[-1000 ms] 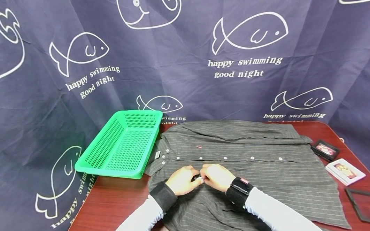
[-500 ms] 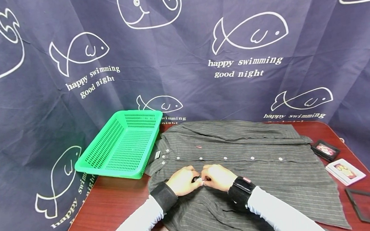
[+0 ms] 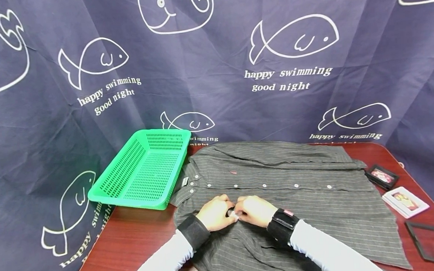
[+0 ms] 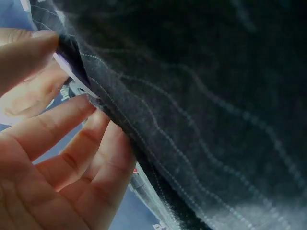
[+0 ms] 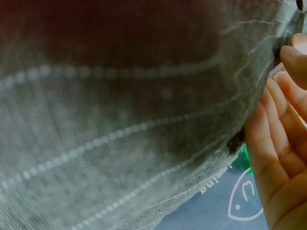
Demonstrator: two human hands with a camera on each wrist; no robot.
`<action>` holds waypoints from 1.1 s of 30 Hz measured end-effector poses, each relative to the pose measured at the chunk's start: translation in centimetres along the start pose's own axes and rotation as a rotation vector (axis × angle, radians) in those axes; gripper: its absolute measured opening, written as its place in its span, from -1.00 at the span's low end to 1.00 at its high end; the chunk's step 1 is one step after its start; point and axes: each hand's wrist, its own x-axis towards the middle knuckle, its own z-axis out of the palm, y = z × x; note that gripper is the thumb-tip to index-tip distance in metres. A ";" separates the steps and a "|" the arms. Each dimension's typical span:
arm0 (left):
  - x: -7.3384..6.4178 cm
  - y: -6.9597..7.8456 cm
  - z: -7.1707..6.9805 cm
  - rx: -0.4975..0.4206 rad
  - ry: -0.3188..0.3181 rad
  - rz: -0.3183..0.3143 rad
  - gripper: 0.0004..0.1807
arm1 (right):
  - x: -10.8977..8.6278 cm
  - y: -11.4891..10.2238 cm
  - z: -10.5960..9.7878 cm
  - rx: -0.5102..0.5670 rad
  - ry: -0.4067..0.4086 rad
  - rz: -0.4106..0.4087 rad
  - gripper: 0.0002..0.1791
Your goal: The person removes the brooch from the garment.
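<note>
A dark grey pinstriped button-up shirt (image 3: 335, 215) lies spread on the table, collar toward the left. Over its near front panel my left hand (image 3: 215, 213) and right hand (image 3: 255, 210) meet. Between their fingertips shows a small whitish piece (image 3: 233, 214), pinched from both sides; its kind cannot be told. The left wrist view shows this pale strip (image 4: 76, 79) between thumb and curled fingers, close against the striped cloth (image 4: 192, 120). In the right wrist view the fingers (image 5: 276, 124) and thumb bend toward the same spot, beside the cloth (image 5: 120, 134).
A green plastic basket (image 3: 173, 187) stands at the left, its rim beside the collar. Along the right edge lie a small black-framed picture (image 3: 382, 177), a white-framed picture (image 3: 405, 201) and a black frame (image 3: 415, 241). A fish-printed curtain (image 3: 214, 82) hangs behind the table.
The hands have stayed nearly in place, with small finger shifts. The whitish piece between the fingertips shows more than before. The shirt and basket have not moved.
</note>
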 end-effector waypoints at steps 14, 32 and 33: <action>0.1 -0.1 0.7 0.051 0.020 -0.013 -0.76 | 0.0 -0.9 0.6 -0.216 0.041 -0.102 -0.80; 0.2 -0.1 1.1 0.081 0.038 -0.013 -0.74 | -0.1 -1.1 0.9 -0.308 0.061 -0.134 -0.82; 0.2 0.0 1.1 0.081 0.039 -0.013 -0.73 | -0.1 -1.1 0.9 -0.308 0.060 -0.133 -0.83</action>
